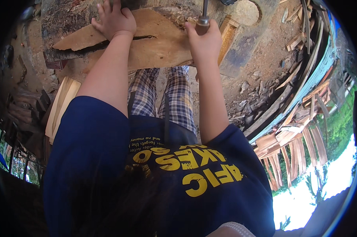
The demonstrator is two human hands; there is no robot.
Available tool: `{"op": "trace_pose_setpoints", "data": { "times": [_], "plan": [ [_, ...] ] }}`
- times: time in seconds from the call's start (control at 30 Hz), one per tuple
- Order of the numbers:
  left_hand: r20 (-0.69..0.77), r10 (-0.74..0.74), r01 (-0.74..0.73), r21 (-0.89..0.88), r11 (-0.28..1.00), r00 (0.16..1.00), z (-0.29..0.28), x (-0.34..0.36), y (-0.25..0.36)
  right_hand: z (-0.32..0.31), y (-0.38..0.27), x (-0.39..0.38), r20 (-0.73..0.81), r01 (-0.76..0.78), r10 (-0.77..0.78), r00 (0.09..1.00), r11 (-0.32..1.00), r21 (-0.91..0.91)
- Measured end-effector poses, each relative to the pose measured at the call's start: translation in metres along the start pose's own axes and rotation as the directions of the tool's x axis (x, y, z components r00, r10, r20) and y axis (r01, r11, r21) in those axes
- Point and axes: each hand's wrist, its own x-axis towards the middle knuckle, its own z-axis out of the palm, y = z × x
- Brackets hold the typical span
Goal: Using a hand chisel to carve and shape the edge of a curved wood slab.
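Hands apart: left hand (116, 19) spread flat at eleven o'clock on the board (162, 44), which lies near twelve; right hand (206, 42), toward one, wrapped around the tool (203, 20). Best press firmly, sparing the split (146, 37), left hand clear of the tool's line.

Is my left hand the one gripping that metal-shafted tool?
No, your right hand grips the metal-shafted tool, while your left hand is spread out at the wooden board.
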Motion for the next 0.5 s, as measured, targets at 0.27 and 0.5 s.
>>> {"op": "trace_pose_setpoints", "data": {
  "times": [0.27,0.5],
  "plan": [
    [0.242,-0.168,0.179,-0.024,0.983,0.956,-0.059,0.003,0.036,0.027,-0.046,0.066,0.002,-0.059,0.061,0.998,0.97,-0.237],
    [0.259,-0.158,0.171,-0.03,0.985,0.953,-0.055,0.004,0.043,0.007,0.013,0.08,-0.192,0.251,-0.307,0.932,0.93,-0.269]
  ]
}}
